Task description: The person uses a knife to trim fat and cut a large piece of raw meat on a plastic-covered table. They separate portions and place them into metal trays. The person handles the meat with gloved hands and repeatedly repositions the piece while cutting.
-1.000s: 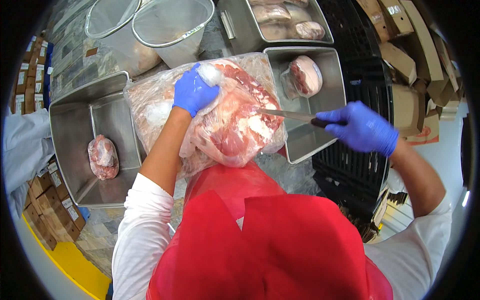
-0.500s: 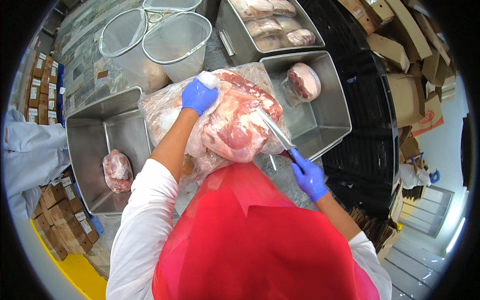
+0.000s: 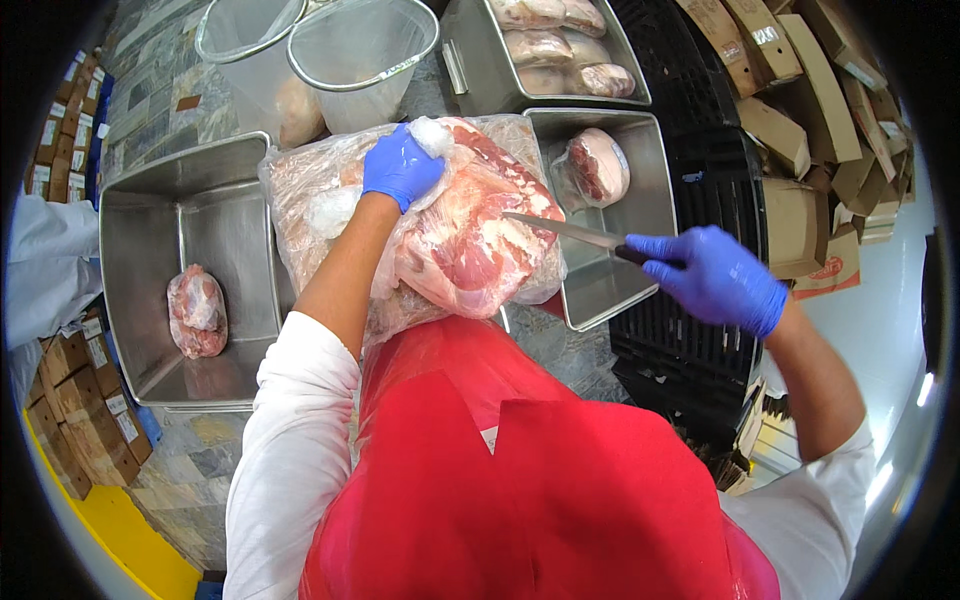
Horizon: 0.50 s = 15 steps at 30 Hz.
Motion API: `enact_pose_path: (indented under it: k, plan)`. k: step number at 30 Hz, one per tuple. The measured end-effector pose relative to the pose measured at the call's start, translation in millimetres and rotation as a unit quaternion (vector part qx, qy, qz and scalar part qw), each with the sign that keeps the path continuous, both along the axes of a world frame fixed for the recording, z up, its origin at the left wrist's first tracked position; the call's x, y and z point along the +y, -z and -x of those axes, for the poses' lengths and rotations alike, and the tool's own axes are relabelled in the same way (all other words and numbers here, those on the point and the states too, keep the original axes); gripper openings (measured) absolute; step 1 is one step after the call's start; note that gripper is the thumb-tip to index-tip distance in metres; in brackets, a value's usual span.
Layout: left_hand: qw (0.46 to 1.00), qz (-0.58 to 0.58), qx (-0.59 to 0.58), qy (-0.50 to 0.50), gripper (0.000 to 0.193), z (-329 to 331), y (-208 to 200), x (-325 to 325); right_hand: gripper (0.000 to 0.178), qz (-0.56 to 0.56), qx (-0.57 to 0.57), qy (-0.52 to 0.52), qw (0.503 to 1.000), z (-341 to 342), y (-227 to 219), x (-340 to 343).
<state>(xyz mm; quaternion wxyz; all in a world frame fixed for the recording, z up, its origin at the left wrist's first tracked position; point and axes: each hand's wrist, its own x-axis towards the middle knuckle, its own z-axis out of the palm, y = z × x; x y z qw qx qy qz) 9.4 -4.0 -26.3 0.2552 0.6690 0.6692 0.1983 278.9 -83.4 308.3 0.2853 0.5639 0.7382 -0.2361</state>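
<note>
A large piece of raw meat (image 3: 468,262), pink and red with white fat, lies on a clear plastic-wrapped bundle (image 3: 300,180) in front of me. My left hand (image 3: 402,165), in a blue glove, is closed at the meat's upper left edge; a white crumpled wad (image 3: 431,137) pokes out past its fingers. In my right hand (image 3: 715,278), also blue-gloved, is a knife (image 3: 572,231), gripped by its dark handle. Its long blade points left, and the tip touches or hovers just over the meat's right part; I cannot tell which.
Left of the meat stands a metal tub (image 3: 130,300) with one wrapped cut (image 3: 198,312). Another metal tub (image 3: 668,215) on the right holds a cut (image 3: 598,168); a third (image 3: 468,60) behind holds several. Clear bins (image 3: 300,50) stand far left, black crates (image 3: 690,345) and cardboard boxes (image 3: 795,225) right.
My right hand has swung up and to the right, turning the knife from a steep slant to a flatter one. My left hand keeps its hold. The view has shifted slightly.
</note>
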Motion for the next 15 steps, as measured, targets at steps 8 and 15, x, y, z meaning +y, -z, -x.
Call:
enact_pose_path:
  k: [8,15]
  plan:
    - [0.999,0.018,-0.019,-0.026,0.051,-9,23,0,0.039,0.032,0.000,-0.017,0.999,20,18,30]
    - [0.999,0.012,-0.022,-0.027,0.043,-5,-19,-10,0.054,-0.200,0.102,0.041,0.974,-73,157,-142]
